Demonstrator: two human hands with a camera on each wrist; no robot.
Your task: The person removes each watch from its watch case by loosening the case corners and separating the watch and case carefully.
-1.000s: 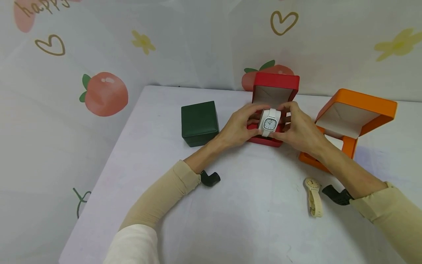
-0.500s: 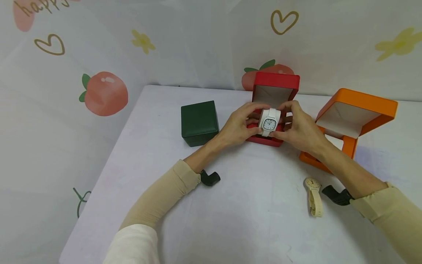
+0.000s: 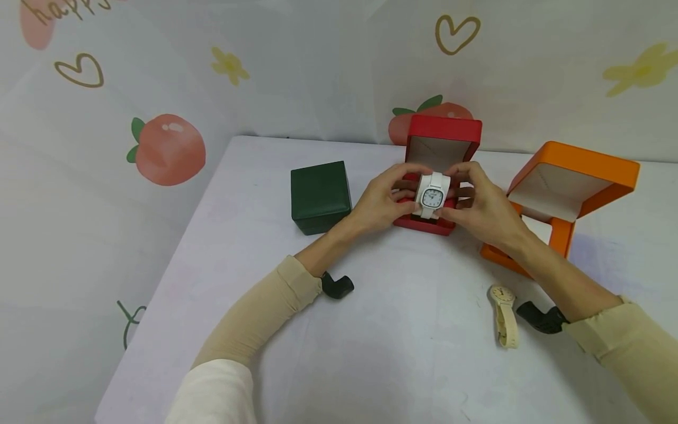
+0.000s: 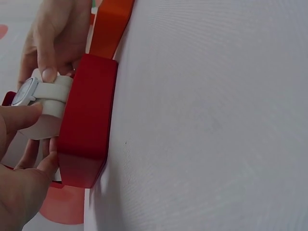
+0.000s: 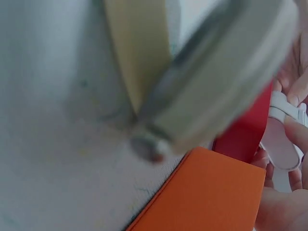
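Observation:
A white wristwatch with a squarish dial is wrapped round a white cushion. My left hand holds the cushion from the left, thumb near the strap's lower end. From the other side my right hand grips it, thumb and fingers spread along the edge. Both hands are over the lower half of an open red watch box, whose lid stands up behind them. In the left wrist view both thumbs press by the strap, and the fingers curl round the cushion's sides.
A closed green box stands left of the left forearm. To the right is an open orange box with a white insert. A cream watch lies in front, large and blurred in the right wrist view. Two black curved pieces lie by the sleeves.
The watch and cushion have shifted very slightly left in both hands, and more of the red box's dark inside shows below them. The other boxes stay where they were.

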